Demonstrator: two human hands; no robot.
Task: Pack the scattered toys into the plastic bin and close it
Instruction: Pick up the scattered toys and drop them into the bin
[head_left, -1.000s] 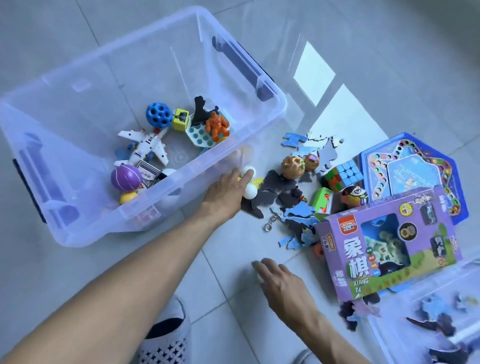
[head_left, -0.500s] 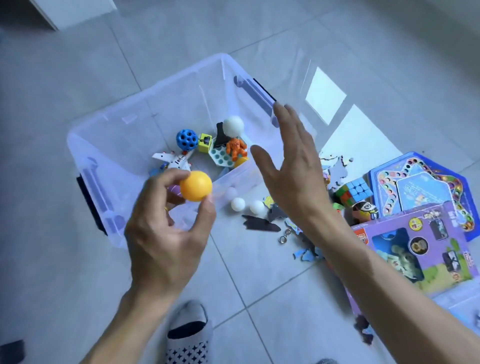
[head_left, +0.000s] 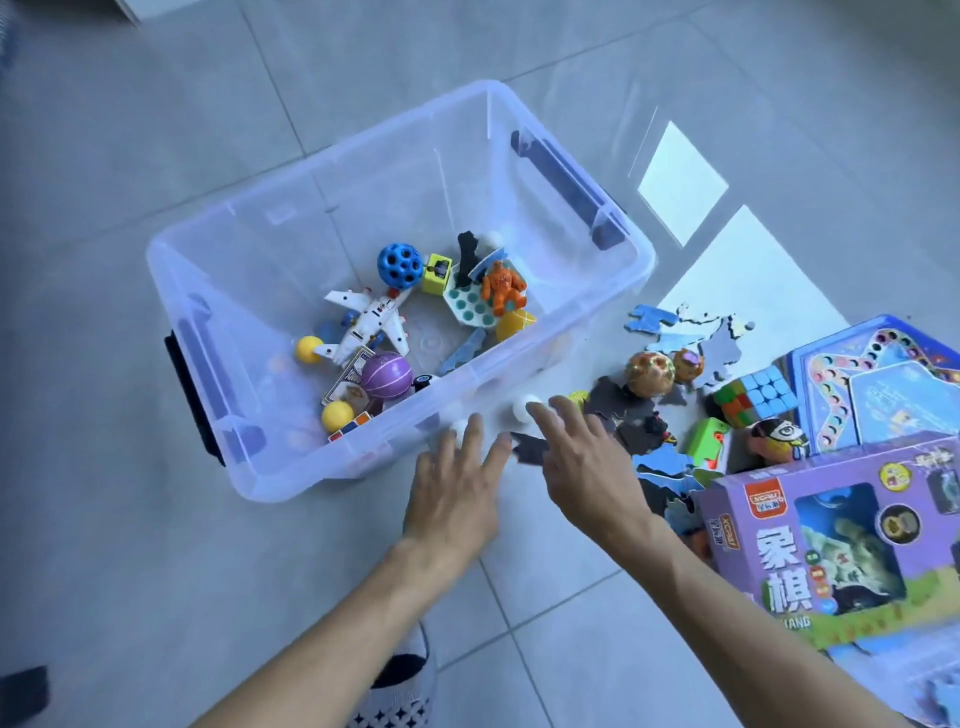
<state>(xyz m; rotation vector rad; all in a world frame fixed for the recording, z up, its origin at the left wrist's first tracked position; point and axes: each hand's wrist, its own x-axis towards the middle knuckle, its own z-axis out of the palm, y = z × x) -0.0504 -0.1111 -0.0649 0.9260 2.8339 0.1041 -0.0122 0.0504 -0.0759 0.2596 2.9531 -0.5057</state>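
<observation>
Both hands reach empty, fingers spread: the left hand (head_left: 457, 493) toward one small white ball (head_left: 460, 427), the right hand (head_left: 587, 467) toward another white ball (head_left: 522, 406). Both balls lie on the floor against the clear plastic bin (head_left: 249, 478), at its 5 o'clock side. They look light, smooth and prone to roll; best pinched across the middle.

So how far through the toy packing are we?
Partly done. The bin already holds a toy plane, a blue ball and an orange figure. Both hands are empty: the left hand and right hand reach toward white balls on the floor. Puzzle pieces, a cube and the purple box remain; the bin is open.
</observation>
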